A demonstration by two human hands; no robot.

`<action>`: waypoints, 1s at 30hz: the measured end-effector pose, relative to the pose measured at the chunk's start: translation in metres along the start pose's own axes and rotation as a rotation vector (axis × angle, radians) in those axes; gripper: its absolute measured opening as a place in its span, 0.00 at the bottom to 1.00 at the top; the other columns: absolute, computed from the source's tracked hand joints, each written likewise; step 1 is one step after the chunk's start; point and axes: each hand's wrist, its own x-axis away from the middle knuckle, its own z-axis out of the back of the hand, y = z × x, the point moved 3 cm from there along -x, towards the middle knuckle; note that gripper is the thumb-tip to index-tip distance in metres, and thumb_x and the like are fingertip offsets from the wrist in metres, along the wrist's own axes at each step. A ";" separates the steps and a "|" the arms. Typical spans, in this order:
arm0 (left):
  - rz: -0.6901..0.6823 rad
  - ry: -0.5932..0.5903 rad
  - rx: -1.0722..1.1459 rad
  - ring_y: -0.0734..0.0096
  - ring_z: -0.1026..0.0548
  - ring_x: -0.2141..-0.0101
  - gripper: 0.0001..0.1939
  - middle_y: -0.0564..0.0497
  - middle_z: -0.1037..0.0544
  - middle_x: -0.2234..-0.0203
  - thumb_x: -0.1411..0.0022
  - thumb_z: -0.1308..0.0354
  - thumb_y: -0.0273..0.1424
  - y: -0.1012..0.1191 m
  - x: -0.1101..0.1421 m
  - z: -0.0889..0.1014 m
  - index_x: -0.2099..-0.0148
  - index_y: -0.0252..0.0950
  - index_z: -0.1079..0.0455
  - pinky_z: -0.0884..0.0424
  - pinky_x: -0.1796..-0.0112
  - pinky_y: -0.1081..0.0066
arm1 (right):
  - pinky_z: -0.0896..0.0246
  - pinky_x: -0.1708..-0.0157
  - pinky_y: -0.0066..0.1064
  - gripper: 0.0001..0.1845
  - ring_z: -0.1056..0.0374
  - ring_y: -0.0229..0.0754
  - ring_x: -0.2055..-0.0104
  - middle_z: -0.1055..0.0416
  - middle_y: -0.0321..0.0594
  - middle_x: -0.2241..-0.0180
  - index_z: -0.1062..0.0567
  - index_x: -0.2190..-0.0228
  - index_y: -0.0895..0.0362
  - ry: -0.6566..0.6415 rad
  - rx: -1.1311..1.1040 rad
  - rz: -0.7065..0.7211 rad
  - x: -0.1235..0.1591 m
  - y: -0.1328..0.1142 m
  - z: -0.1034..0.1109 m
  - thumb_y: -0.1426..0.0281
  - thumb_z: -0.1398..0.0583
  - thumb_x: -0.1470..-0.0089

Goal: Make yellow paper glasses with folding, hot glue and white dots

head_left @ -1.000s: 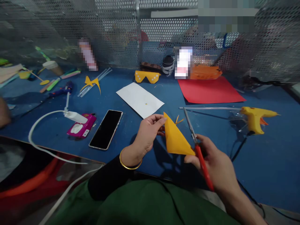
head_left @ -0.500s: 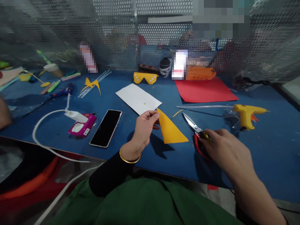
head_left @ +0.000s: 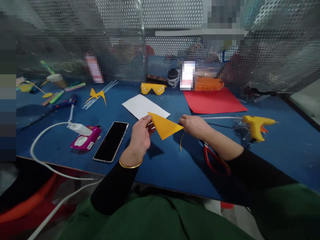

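Observation:
A folded yellow paper triangle [head_left: 165, 126] is pinched at its upper left corner by my left hand [head_left: 140, 136], just above the blue table. At the paper's right tip is my right hand [head_left: 195, 126], its fingers closed and partly hidden. A thin yellow paper strip [head_left: 181, 142] hangs down from under those fingers. Red-handled scissors [head_left: 208, 156] lie beneath my right forearm, their blades mostly covered. Behind my left hand lies a white sheet [head_left: 146, 105], partly overlapped by the fingers.
A phone [head_left: 111, 141] and a magenta power strip [head_left: 87, 137] lie left. Yellow paper glasses [head_left: 152, 88] and red paper [head_left: 212, 101] sit farther back. The yellow glue gun [head_left: 256, 126] rests at right, a blue glue gun [head_left: 66, 102] at left.
My right hand has let go of the scissors and moved left to the paper, the thin strip now under its fingers. My left hand has shifted left, turning the yellow triangle.

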 end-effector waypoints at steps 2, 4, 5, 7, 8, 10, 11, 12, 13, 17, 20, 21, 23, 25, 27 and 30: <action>0.067 0.032 0.039 0.76 0.27 0.74 0.01 0.51 0.21 0.72 0.39 0.36 0.25 -0.003 -0.002 0.003 0.63 0.34 0.25 0.34 0.72 0.75 | 0.57 0.72 0.34 0.13 0.39 0.37 0.72 0.27 0.47 0.63 0.23 0.62 0.62 -0.006 0.012 0.050 -0.007 0.001 0.000 0.78 0.48 0.39; 0.106 0.053 0.068 0.76 0.26 0.74 0.02 0.51 0.21 0.71 0.40 0.35 0.25 -0.004 -0.003 0.005 0.63 0.34 0.25 0.33 0.73 0.75 | 0.58 0.72 0.33 0.13 0.41 0.37 0.73 0.27 0.46 0.64 0.24 0.61 0.62 -0.006 0.010 0.100 -0.005 0.001 0.003 0.77 0.49 0.37; 0.113 0.056 0.077 0.76 0.26 0.74 0.03 0.51 0.20 0.71 0.41 0.34 0.25 -0.005 -0.003 0.006 0.63 0.34 0.25 0.33 0.72 0.75 | 0.58 0.72 0.33 0.13 0.41 0.36 0.73 0.28 0.46 0.64 0.24 0.61 0.61 -0.008 0.004 0.132 -0.001 0.001 0.005 0.75 0.49 0.36; 0.118 0.046 0.089 0.76 0.25 0.73 0.04 0.51 0.20 0.70 0.41 0.33 0.26 -0.004 -0.002 0.006 0.62 0.34 0.25 0.31 0.71 0.75 | 0.57 0.72 0.32 0.13 0.41 0.36 0.73 0.28 0.43 0.64 0.25 0.61 0.59 -0.021 -0.014 0.207 0.009 -0.001 0.010 0.72 0.49 0.34; 0.124 0.038 0.092 0.76 0.25 0.72 0.04 0.51 0.20 0.69 0.41 0.33 0.26 -0.004 -0.001 0.005 0.62 0.34 0.24 0.31 0.70 0.74 | 0.56 0.73 0.32 0.12 0.41 0.35 0.73 0.28 0.42 0.65 0.24 0.63 0.58 -0.034 -0.022 0.247 0.015 -0.003 0.011 0.72 0.48 0.34; 0.153 0.016 0.095 0.76 0.25 0.72 0.03 0.51 0.20 0.69 0.40 0.34 0.27 -0.005 0.002 0.004 0.63 0.34 0.24 0.31 0.71 0.74 | 0.56 0.73 0.32 0.13 0.41 0.35 0.74 0.29 0.39 0.68 0.24 0.65 0.57 -0.057 -0.023 0.307 0.026 -0.008 0.012 0.75 0.48 0.35; 0.168 0.002 0.095 0.76 0.25 0.73 0.02 0.50 0.20 0.69 0.39 0.34 0.27 -0.006 0.004 0.003 0.63 0.34 0.24 0.32 0.72 0.75 | 0.56 0.73 0.32 0.14 0.42 0.34 0.75 0.29 0.39 0.69 0.24 0.66 0.57 -0.062 -0.017 0.325 0.030 -0.011 0.011 0.77 0.48 0.36; 0.179 -0.011 0.093 0.76 0.25 0.73 0.01 0.50 0.20 0.69 0.38 0.35 0.27 -0.006 0.005 0.002 0.63 0.34 0.24 0.32 0.72 0.75 | 0.56 0.73 0.32 0.14 0.42 0.34 0.75 0.29 0.39 0.69 0.23 0.66 0.58 -0.063 -0.007 0.336 0.032 -0.013 0.010 0.78 0.48 0.37; 0.186 -0.019 0.088 0.76 0.25 0.73 0.01 0.50 0.20 0.69 0.39 0.35 0.27 -0.007 0.006 0.002 0.63 0.34 0.23 0.32 0.73 0.75 | 0.56 0.73 0.32 0.15 0.42 0.34 0.75 0.29 0.40 0.69 0.23 0.67 0.58 -0.060 0.006 0.343 0.032 -0.015 0.008 0.79 0.48 0.37; 0.191 -0.006 0.065 0.76 0.25 0.73 0.02 0.50 0.20 0.69 0.40 0.34 0.26 -0.007 0.008 0.000 0.63 0.34 0.23 0.32 0.73 0.76 | 0.58 0.73 0.33 0.14 0.42 0.34 0.75 0.28 0.42 0.69 0.22 0.69 0.60 -0.049 0.054 0.354 0.027 -0.019 0.002 0.80 0.47 0.39; 0.201 -0.014 0.063 0.77 0.24 0.73 0.02 0.51 0.20 0.70 0.40 0.34 0.26 -0.008 0.009 0.000 0.63 0.34 0.23 0.30 0.71 0.76 | 0.58 0.74 0.32 0.11 0.44 0.33 0.76 0.27 0.40 0.70 0.22 0.70 0.60 -0.045 0.072 0.345 0.026 -0.019 0.006 0.78 0.44 0.41; 0.203 -0.021 0.062 0.77 0.24 0.72 0.02 0.51 0.20 0.70 0.40 0.34 0.26 -0.008 0.009 -0.001 0.63 0.34 0.23 0.30 0.71 0.76 | 0.57 0.74 0.32 0.10 0.43 0.32 0.76 0.27 0.40 0.70 0.22 0.70 0.60 -0.034 0.076 0.331 0.028 -0.016 0.012 0.77 0.43 0.40; 0.200 -0.030 0.057 0.77 0.24 0.72 0.02 0.51 0.20 0.69 0.39 0.35 0.27 -0.007 0.010 -0.001 0.63 0.34 0.24 0.29 0.70 0.76 | 0.55 0.73 0.31 0.11 0.40 0.32 0.75 0.25 0.40 0.69 0.21 0.68 0.60 0.025 0.092 0.252 0.032 0.001 0.030 0.74 0.44 0.38; 0.200 -0.033 0.048 0.77 0.24 0.72 0.02 0.50 0.19 0.69 0.39 0.35 0.26 -0.008 0.012 -0.001 0.63 0.34 0.24 0.29 0.70 0.76 | 0.52 0.71 0.30 0.15 0.35 0.34 0.71 0.23 0.44 0.64 0.19 0.63 0.62 0.153 0.129 0.058 0.035 0.037 0.056 0.69 0.45 0.35; 0.204 -0.041 0.042 0.77 0.24 0.73 0.02 0.50 0.19 0.69 0.40 0.35 0.26 -0.009 0.014 -0.002 0.63 0.33 0.24 0.29 0.71 0.77 | 0.50 0.69 0.34 0.22 0.29 0.41 0.63 0.23 0.55 0.60 0.19 0.61 0.70 0.286 0.182 -0.173 0.038 0.088 0.081 0.67 0.48 0.33; 0.216 -0.051 0.035 0.77 0.24 0.74 0.02 0.51 0.20 0.71 0.41 0.34 0.26 -0.010 0.017 -0.004 0.64 0.33 0.24 0.29 0.73 0.77 | 0.52 0.69 0.43 0.36 0.25 0.51 0.54 0.23 0.62 0.59 0.20 0.56 0.76 0.472 0.259 -0.804 0.045 0.181 0.104 0.56 0.53 0.34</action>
